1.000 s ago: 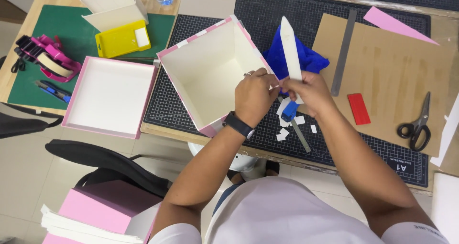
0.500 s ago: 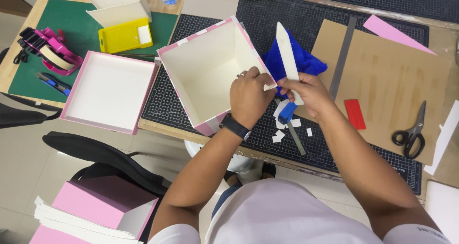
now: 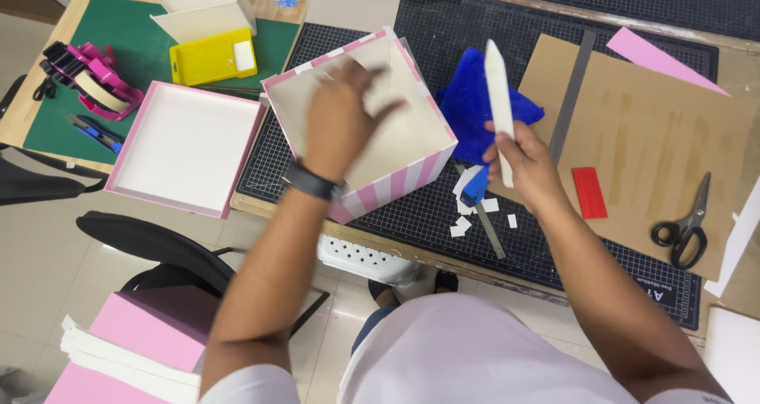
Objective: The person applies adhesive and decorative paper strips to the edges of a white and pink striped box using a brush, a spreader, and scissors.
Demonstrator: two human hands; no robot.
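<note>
A pink-and-white striped open box (image 3: 400, 178) stands on the black cutting mat, its cream inside facing up. My left hand (image 3: 342, 111), blurred and with fingers spread, hovers over the box's open top and holds nothing; a dark watch sits on its wrist. My right hand (image 3: 524, 163) is to the right of the box and grips a long white folding stick (image 3: 498, 95) that points away from me. A small blue tool (image 3: 476, 186) pokes out below that hand, over several white paper scraps (image 3: 467, 214).
A pink box lid (image 3: 186, 147) lies left of the box. A blue cloth (image 3: 467, 103), brown cardboard (image 3: 657, 135), metal ruler (image 3: 571, 95), red piece (image 3: 589, 192) and scissors (image 3: 685, 226) lie to the right. A yellow tool (image 3: 212, 56) and tape dispenser (image 3: 91, 83) sit far left.
My left hand has left the box's right corner and swung left over the box opening. The box has turned and shifted toward me. The right hand stays by the stick.
</note>
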